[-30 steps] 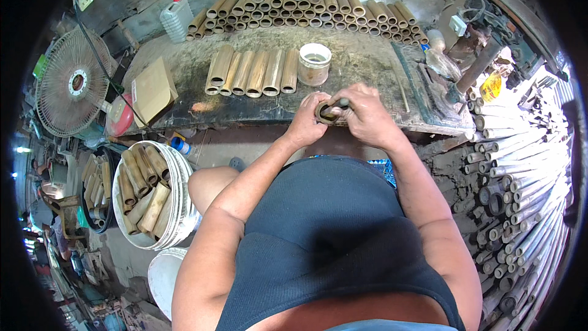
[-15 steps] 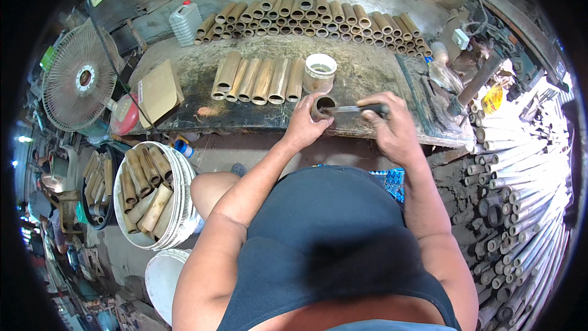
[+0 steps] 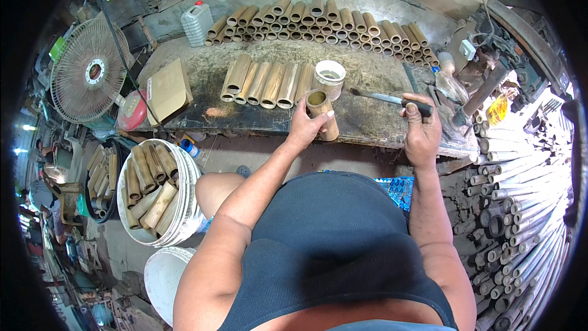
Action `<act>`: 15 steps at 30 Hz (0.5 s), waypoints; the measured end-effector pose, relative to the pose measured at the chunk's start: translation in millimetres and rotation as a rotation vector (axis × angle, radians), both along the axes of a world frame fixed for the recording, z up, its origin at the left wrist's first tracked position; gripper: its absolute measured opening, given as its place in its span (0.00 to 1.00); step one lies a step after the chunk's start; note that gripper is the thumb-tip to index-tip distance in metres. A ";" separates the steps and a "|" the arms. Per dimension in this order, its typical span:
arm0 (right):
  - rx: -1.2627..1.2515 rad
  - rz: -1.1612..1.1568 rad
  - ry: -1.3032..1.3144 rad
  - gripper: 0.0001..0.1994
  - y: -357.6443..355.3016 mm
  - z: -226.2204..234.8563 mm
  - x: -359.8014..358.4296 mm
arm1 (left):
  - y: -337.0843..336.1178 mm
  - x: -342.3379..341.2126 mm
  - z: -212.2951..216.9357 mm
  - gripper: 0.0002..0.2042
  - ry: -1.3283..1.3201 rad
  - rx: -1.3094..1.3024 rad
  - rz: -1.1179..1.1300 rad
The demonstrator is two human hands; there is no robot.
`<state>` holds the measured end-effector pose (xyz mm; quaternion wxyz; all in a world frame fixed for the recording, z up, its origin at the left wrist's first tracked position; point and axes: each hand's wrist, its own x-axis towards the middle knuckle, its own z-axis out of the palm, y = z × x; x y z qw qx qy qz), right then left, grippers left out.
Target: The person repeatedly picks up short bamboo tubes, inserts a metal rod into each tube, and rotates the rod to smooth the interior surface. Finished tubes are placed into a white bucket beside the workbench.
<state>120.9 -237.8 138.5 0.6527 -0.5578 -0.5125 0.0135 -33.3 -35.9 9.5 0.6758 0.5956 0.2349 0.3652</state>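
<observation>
your left hand [image 3: 304,126] wraps around 1 bamboo tube [image 3: 323,114], its open mouth [image 3: 317,98] leaning toward 11 o'clock, with a white tub [image 3: 334,91] at its 12 o'clock. at the tube's 3 o'clock, your right hand [image 3: 423,133] pinches a brush [image 3: 383,96] by its black handle [image 3: 419,108], tip [image 3: 354,92] pointing between 9 and 10 o'clock.

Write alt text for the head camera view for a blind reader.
Left hand holding a short bamboo tube, right hand holding a dark-handled brush-like tool apart from it. On the workbench are a white tub, a row of tubes and a tube stack.
</observation>
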 end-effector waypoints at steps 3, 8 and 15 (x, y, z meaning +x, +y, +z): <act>0.053 -0.023 0.078 0.11 8.9 -11.4 6.2 | 2.4 1.4 -11.0 0.35 -0.205 -0.121 0.035; -0.005 -0.056 0.125 0.10 52.3 -38.8 22.2 | 19.8 -9.5 -32.0 0.33 -0.187 -0.130 0.150; -0.245 -0.207 -0.003 0.11 129.7 -69.6 47.7 | 17.9 -67.3 -77.2 0.30 0.359 0.198 0.292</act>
